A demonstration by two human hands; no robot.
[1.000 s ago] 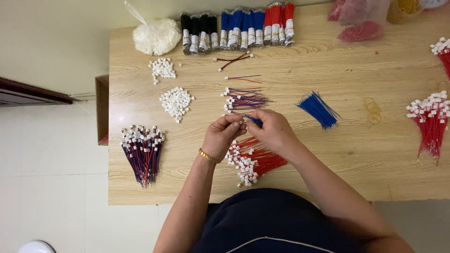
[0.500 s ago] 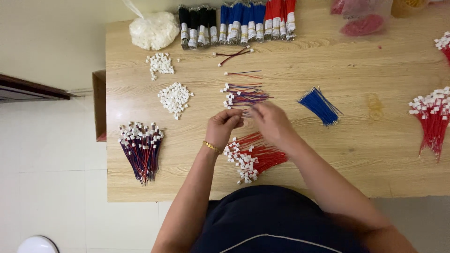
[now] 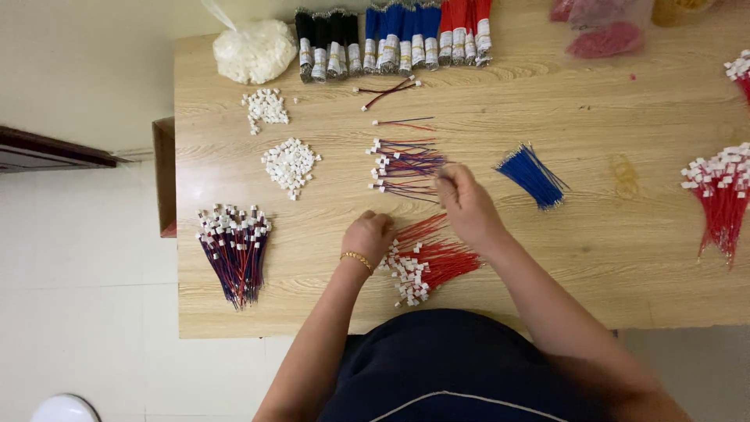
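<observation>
Just beyond the red wires with white plugs (image 3: 426,264), the right hand (image 3: 466,205) pinches a lead at the red-and-blue pile (image 3: 405,166); lay it parallel, plugs aligned, while the curled left hand (image 3: 368,237) steadies the stock.

Light wooden table (image 3: 609,258) under my hands, bagged white connectors (image 3: 254,51) and black, blue, red wire bundles (image 3: 394,35) along far edge, two loose white connector piles (image 3: 289,162), finished red-blue leads (image 3: 234,250) left, red wires (image 3: 426,262) near me, blue wires (image 3: 531,173) right of centre.

connector heap (image 3: 290,162) left of wire pile (image 3: 405,168) | loose wires (image 3: 533,174) right
</observation>
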